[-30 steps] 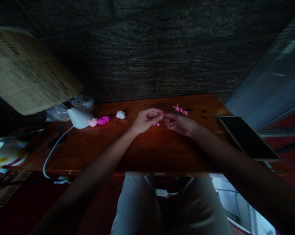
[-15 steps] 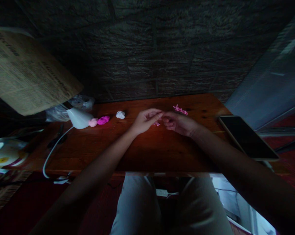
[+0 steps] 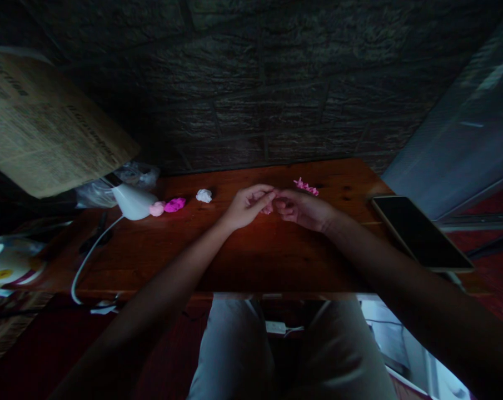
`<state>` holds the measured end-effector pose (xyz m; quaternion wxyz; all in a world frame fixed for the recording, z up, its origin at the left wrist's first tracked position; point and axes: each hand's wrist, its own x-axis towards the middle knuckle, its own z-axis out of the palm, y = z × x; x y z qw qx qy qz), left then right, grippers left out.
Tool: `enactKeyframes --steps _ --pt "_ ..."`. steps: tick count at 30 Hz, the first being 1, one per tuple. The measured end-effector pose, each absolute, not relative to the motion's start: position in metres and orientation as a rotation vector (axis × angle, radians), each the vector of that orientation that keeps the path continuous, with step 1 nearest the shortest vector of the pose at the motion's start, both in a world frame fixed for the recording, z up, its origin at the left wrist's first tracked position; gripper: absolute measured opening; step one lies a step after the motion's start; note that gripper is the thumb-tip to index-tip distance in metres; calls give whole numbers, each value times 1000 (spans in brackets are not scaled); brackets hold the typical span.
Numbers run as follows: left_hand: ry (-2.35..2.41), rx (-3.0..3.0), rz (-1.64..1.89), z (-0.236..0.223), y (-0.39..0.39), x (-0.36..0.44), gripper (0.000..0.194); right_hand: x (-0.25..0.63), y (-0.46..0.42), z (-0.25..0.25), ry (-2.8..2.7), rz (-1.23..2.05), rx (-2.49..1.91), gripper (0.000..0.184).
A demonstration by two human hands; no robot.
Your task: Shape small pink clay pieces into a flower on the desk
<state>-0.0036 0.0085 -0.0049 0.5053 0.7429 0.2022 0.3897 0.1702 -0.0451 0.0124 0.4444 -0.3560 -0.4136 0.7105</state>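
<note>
Over the middle of the wooden table, my left hand (image 3: 251, 205) and my right hand (image 3: 303, 210) meet at the fingertips. Both are closed in a pinch, and whatever lies between the fingers is too small and dark to make out. A bit of pink material (image 3: 268, 209) shows just below the fingertips; I cannot tell if it is held or lies on the table. Behind my right hand lies a knobbly pink strip (image 3: 305, 186). Left of my hands sit a white lump (image 3: 203, 195), a magenta lump (image 3: 175, 205) and a pale pink lump (image 3: 157, 208), all soft-looking like modelling clay.
A white cone-shaped lamp head (image 3: 133, 201) with a cable stands at the left beside a printed brown paper sheet (image 3: 55, 122). A dark-screened tablet or phone (image 3: 420, 232) lies on the table's (image 3: 168, 261) right end. A stone-patterned wall (image 3: 234, 89) rises behind.
My fingertips stay together with only slight finger movement. The pink bit beneath them is a little more covered now. The whole view has shifted very slightly.
</note>
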Motion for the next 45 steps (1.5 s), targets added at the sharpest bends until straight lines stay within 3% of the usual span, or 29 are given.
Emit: enactKeyframes --steps 15,45 --pt "592 1758 1080 1 7 -5 26 171 -45 15 -918 1752 -890 14" --pt "522 1555 929 -4 15 -10 31 171 -45 10 -1016 1770 -821 27"
